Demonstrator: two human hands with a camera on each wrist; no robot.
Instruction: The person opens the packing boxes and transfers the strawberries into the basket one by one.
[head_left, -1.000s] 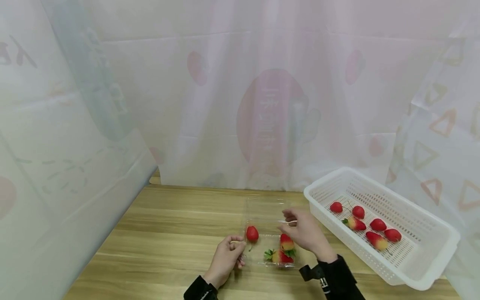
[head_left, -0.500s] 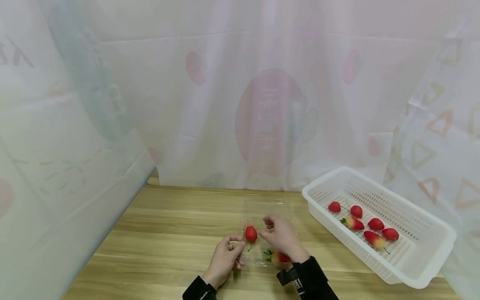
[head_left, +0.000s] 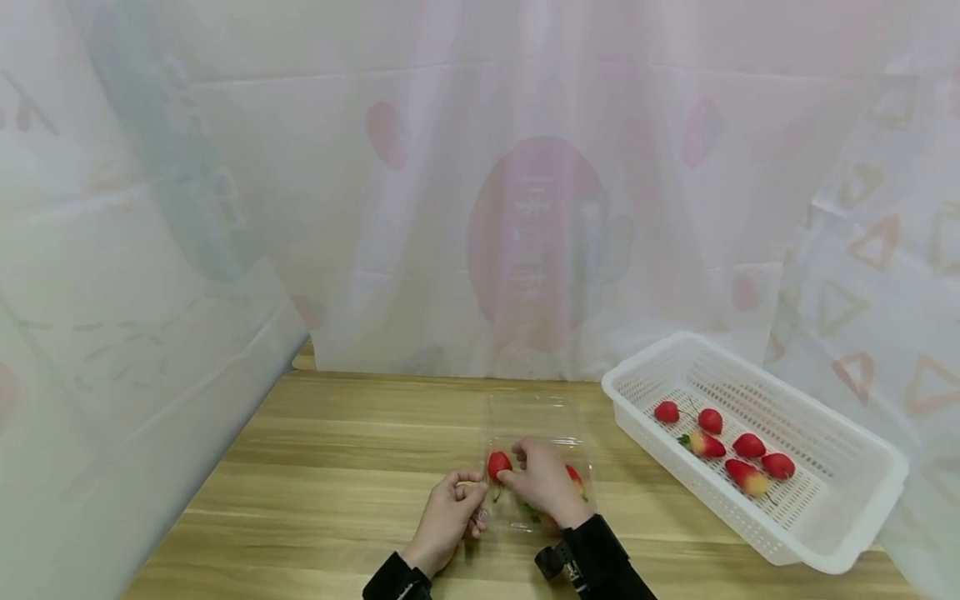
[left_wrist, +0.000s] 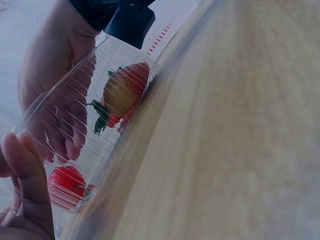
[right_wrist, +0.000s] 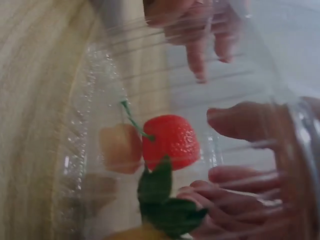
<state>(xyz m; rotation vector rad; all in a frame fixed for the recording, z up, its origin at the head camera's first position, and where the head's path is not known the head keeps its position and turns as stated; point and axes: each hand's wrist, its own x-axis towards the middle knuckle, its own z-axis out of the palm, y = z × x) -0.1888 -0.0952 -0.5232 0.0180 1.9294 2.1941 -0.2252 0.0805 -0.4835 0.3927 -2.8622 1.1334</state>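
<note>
A clear plastic clamshell box (head_left: 510,527) lies on the table with its lid (head_left: 525,412) folded back. At its left edge, my left hand (head_left: 446,517) pinches the rim between thumb and fingers. Inside, on the left, is a round red strawberry (head_left: 498,463) with a thin green stem. My right hand (head_left: 547,483) reaches into the box, fingertips beside that strawberry; in the left wrist view the fingers hang just short of it. Behind the right hand are red-and-yellow strawberries (left_wrist: 120,92) with green leaves, partly hidden in the head view.
At the right stands a white perforated basket (head_left: 847,542) holding several strawberries (head_left: 750,446), some red, some red and yellow. White printed curtains (head_left: 420,250) close off the back and both sides of the wooden table (head_left: 300,483).
My right hand has moved left from the box's right side, over the leafy strawberries, to the lone red strawberry. The left hand has stayed at the box's left rim.
</note>
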